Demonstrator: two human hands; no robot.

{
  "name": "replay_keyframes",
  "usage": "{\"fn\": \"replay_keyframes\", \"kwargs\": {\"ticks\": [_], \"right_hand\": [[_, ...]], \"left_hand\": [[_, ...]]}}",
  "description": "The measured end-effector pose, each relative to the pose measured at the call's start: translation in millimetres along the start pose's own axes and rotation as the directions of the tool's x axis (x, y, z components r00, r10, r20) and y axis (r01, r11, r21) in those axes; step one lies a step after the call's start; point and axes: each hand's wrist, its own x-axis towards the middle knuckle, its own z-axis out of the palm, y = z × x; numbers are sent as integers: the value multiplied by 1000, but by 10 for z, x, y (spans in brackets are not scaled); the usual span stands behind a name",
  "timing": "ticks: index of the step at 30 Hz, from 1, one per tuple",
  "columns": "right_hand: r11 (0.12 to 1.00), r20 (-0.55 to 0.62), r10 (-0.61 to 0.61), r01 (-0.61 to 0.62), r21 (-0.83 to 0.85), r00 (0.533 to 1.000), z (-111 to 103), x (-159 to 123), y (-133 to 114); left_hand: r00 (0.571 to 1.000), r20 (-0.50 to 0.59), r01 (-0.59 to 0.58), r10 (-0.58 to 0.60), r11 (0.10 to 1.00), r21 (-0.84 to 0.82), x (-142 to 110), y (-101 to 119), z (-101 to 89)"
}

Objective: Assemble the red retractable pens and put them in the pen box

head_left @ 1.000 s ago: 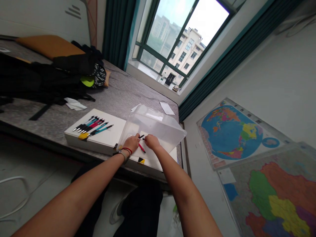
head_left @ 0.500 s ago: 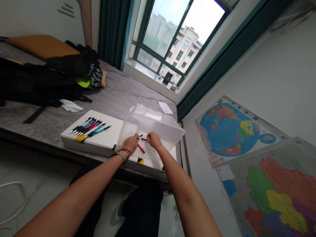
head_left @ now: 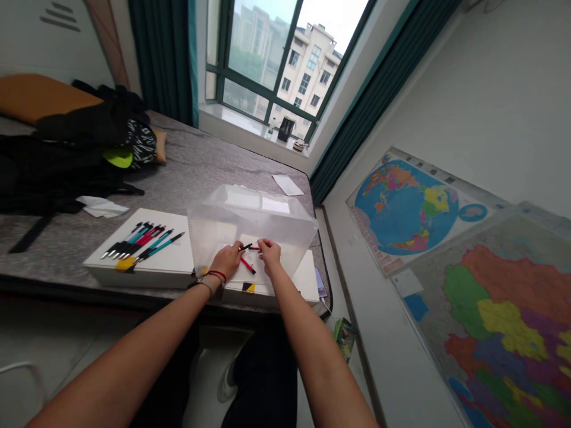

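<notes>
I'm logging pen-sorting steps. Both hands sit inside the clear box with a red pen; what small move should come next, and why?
Probably lift the red pen out toward the pen row on the white board. The left hand and right hand already pinch small pen parts inside the clear box.

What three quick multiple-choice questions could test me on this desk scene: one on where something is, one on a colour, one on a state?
1. Where do the spare pens lie?
A. on the white board left of the clear box
B. on the windowsill
C. on the floor

2. What colour is the pen lying below the hands?
A. yellow
B. red and black
C. white

3. How are the two hands placed?
A. one in the lap
B. both flat on the maps
C. both together at a small pen part inside the clear box

Answers: 1 A, they lie in a row on the white board. 2 B, red barrel, dark tip. 3 C, left hand and right hand meet in the clear box.
</notes>
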Motion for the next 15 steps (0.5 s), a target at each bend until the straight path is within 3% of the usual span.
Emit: {"fn": "replay_keyframes", "kwargs": {"ticks": [7, 15], "right_hand": [[970, -40, 133, -122, 209, 990, 37, 5, 140], [958, 3, 49, -48, 282, 999, 57, 14, 281]], "left_hand": [[999, 43, -8, 3, 993, 120, 25, 39, 10], [999, 32, -35, 30, 985, 168, 18, 75, 6]]}}
